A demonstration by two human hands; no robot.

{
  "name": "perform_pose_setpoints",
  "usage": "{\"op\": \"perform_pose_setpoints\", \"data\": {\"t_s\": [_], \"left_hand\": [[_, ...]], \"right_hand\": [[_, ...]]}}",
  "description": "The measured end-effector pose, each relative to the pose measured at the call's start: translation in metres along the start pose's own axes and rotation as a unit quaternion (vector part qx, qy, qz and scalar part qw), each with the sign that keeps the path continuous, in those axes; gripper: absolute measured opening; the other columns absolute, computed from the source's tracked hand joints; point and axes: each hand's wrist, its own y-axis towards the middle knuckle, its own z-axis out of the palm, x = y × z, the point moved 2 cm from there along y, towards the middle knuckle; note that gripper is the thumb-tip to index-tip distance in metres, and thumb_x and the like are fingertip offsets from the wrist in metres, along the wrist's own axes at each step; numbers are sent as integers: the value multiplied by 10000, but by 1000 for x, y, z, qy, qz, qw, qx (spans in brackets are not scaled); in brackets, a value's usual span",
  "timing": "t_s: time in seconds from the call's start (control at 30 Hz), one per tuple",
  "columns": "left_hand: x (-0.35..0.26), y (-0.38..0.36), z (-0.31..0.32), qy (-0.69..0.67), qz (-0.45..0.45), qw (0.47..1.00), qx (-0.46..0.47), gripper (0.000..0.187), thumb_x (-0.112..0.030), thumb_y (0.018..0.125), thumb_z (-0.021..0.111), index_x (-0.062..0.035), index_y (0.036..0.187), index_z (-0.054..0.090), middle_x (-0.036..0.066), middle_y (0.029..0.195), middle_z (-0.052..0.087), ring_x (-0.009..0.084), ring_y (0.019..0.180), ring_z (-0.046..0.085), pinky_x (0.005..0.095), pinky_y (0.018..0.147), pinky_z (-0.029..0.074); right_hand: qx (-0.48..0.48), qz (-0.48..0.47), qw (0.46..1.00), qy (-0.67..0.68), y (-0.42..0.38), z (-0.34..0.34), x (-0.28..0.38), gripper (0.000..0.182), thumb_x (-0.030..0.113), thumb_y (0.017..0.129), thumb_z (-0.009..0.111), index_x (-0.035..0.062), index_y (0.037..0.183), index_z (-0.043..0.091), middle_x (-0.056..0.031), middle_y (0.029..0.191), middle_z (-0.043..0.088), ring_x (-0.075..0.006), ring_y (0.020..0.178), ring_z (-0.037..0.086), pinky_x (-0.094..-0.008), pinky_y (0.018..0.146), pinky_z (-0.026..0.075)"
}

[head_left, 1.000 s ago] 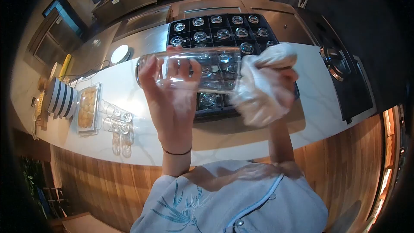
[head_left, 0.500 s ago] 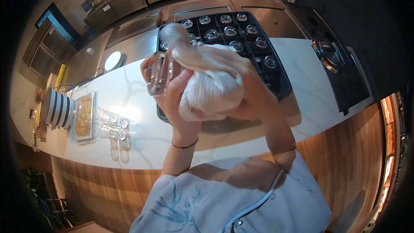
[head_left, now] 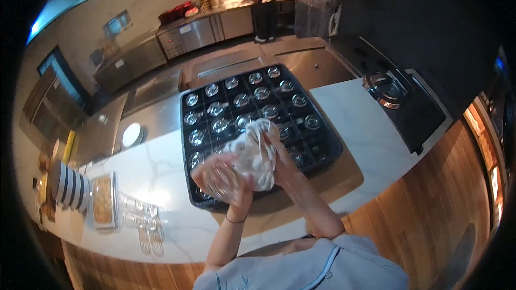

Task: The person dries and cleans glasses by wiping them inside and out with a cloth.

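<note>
A clear glass [head_left: 217, 181] is in my left hand [head_left: 236, 190], its fingers wrapped round it in front of the black rack. Against the glass's right side is a white cloth [head_left: 257, 156], bunched up. My right hand [head_left: 277, 153] grips this cloth, with most of its fingers hidden behind the folds. Both hands are over the near part of the black compartmented rack [head_left: 336, 142], whose cells hold several upturned glasses [head_left: 262, 93].
Several clear glasses [head_left: 141, 216] lie on the white counter [head_left: 174, 247] at the left, beside a lidded tray of food [head_left: 103, 201] and striped stacked dishes [head_left: 70, 185]. A burner [head_left: 384, 90] stands at the right. A person [head_left: 264, 8] is at the back counter.
The view has tilted up, showing the back counter and the person. My hands, with glass and cloth, are lower in the view, and more of the rack shows.
</note>
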Motion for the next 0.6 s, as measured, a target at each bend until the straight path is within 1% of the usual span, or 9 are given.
{"op": "perform_pose_setpoints", "data": {"t_s": [0.1,0.13,0.2,0.27,0.37,0.4,0.43,0.47,0.6], "left_hand": [[-13,14,28,-399,49,914,-63,479,-131,697,628,35,1083,398,192,1028,523,259,908,547,368,762,434],[-19,14,32,-417,73,904,-66,510,-134,673,649,34,1078,390,191,945,566,253,831,579,344,701,456],[-29,19,37,-456,59,888,8,292,-70,657,673,16,884,510,115,705,602,258,664,607,328,600,486],[-38,27,45,-474,115,863,129,117,-33,708,602,0,808,550,115,755,610,258,709,613,325,596,490],[-56,32,59,-461,175,839,230,134,2,724,534,30,856,540,108,835,605,257,742,607,342,597,491],[-57,30,66,-482,132,820,280,146,8,699,549,2,845,538,108,828,601,248,732,605,340,606,485],[-54,23,76,-440,183,845,245,169,-20,688,573,-22,852,535,103,842,600,251,746,601,347,627,475],[-52,15,87,-398,229,863,211,195,-48,676,598,-46,859,532,97,856,599,255,760,597,355,648,466],[-44,16,110,-347,99,921,147,494,-185,503,770,-61,902,508,114,979,513,268,918,500,377,743,417]], "right_hand": [[-37,-27,999,-28,-16,-22,17,395,368,915,406,92,1185,485,-54,1134,546,-159,1024,533,-331,883,442],[-33,-78,995,-50,-25,-35,17,406,370,918,399,90,1205,470,-60,1164,527,-156,1052,517,-325,891,435],[-34,-171,976,-131,-53,-40,31,466,376,921,399,85,1285,395,-81,1232,472,-156,1096,485,-294,917,408],[-157,-136,968,-140,-80,-28,53,445,354,916,432,70,1260,434,-63,1180,511,-140,1055,501,-267,902,402],[-324,-102,870,-356,-103,-62,80,386,320,896,501,49,1171,518,-31,1070,561,-110,946,529,-236,820,427],[-217,-178,915,-289,-116,-105,79,400,350,896,487,55,1165,518,-35,1041,567,-121,919,545,-241,793,442],[-186,-198,903,-333,-128,-152,91,410,368,895,477,65,1167,518,-40,1038,572,-136,918,553,-261,791,453],[-220,-219,900,-305,-145,-162,91,413,387,892,468,78,1161,522,-44,1034,578,-154,916,562,-284,789,465],[-213,-244,946,9,-213,-148,110,385,444,865,471,132,1071,560,-50,1006,597,-204,895,585,-374,793,498]]}}
